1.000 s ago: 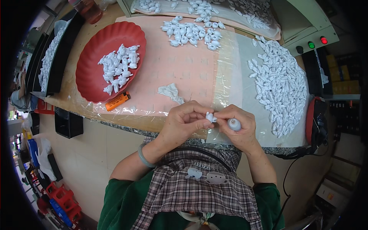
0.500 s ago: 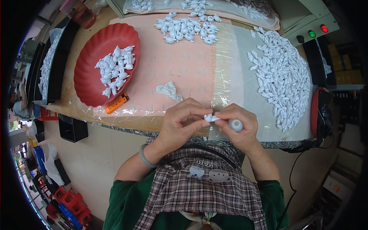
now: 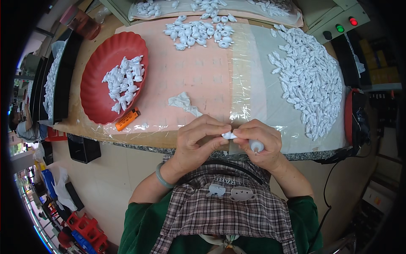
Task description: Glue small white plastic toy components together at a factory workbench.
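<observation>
My left hand [image 3: 192,139] pinches a small white figure part [image 3: 227,135] between thumb and fingertips, just over the table's front edge. Thumb and forefinger of my right hand [image 3: 268,142] meet at the other end of this part, gripping a small white piece mostly covered by the fingers. Tucked in the same right hand is a small pale squeeze bottle [image 3: 256,146], its narrow tip toward me. Whether the two white pieces are joined cannot be seen. A crumpled white tissue [image 3: 182,101] lies just beyond my left hand.
On the left, a red scalloped tray [image 3: 95,67] holds white figures, with an orange lighter [image 3: 127,119] beside it. More white figures [image 3: 196,31] lie at the back. Slender white parts [image 3: 311,84] are heaped on the right. A control box [image 3: 340,23] stands back right.
My view has shifted slightly. Both hands stay together at the white part; the right fingers have closed nearer to it, and the bottle has tilted a little toward me.
</observation>
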Motion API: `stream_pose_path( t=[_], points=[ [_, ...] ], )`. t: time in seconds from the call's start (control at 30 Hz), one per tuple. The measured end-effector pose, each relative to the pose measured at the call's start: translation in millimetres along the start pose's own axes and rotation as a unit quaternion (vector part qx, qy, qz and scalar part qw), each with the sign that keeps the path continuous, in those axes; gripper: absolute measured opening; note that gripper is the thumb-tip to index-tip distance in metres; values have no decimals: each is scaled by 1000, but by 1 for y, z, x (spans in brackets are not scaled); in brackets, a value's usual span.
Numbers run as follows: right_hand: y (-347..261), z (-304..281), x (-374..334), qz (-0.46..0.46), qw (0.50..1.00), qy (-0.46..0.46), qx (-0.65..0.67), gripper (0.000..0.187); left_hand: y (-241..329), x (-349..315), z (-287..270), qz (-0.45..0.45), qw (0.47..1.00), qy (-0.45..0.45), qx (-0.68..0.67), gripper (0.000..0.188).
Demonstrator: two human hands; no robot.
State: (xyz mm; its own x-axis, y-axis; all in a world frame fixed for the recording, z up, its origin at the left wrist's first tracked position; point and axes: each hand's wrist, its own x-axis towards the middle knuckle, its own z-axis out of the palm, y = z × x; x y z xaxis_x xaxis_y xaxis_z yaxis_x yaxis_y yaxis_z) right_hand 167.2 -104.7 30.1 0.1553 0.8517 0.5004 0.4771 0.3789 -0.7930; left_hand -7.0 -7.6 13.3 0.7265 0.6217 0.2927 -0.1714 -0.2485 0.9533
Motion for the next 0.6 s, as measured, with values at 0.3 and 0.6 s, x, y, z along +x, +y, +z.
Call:
stream_pose_path(
  t=[0.3,0.6],
  points=[
    [0,1,0,-1,1000,5,0,20,-1,-2,3,-4,1000,18,-9,27],
    [4,-1,-3,3,1000,-9,8,26,-1,-1,2,-2,1000,18,-2,26]
  ],
)
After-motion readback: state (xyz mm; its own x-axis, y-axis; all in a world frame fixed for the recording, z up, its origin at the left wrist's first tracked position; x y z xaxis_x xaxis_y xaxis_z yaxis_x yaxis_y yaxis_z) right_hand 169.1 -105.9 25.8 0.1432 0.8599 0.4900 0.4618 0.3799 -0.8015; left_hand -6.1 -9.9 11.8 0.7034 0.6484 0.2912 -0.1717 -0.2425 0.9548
